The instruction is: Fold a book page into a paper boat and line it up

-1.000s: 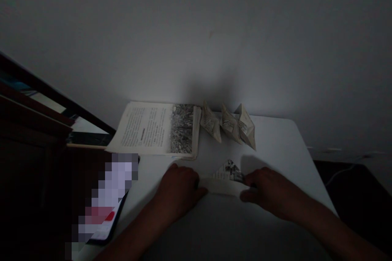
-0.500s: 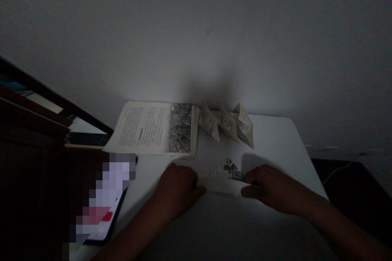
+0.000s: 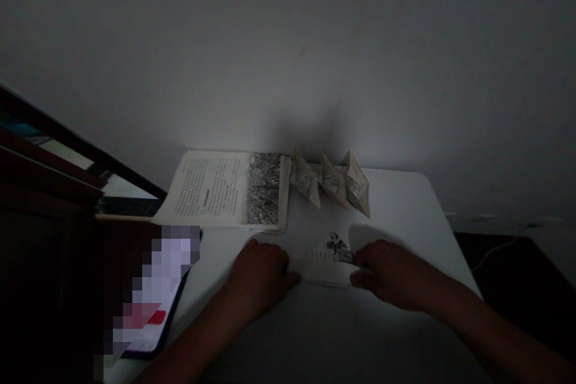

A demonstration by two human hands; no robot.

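Between my two hands is a folded sheet of printed paper (image 3: 324, 273), with a triangular peak on its far side and a pale flat band along the near side. My left hand (image 3: 261, 271) pinches the band's left end between thumb and fingers. At the other end, my right hand (image 3: 382, 273) grips the paper the same way, thumb toward me. Just beyond stand three folded paper boats (image 3: 333, 183) in a row, made from printed pages. The fingertips behind the paper are hidden.
An open book (image 3: 216, 189) lies at the table's back left, against the wall (image 3: 288, 42). A phone (image 3: 157, 306) with a lit, partly blurred screen rests at the left edge of the white table (image 3: 405, 198). Dark wooden furniture (image 3: 54, 240) stands at left.
My right hand has shifted slightly left with its end of the paper. The left hand stays almost where it was, and both keep their grip.
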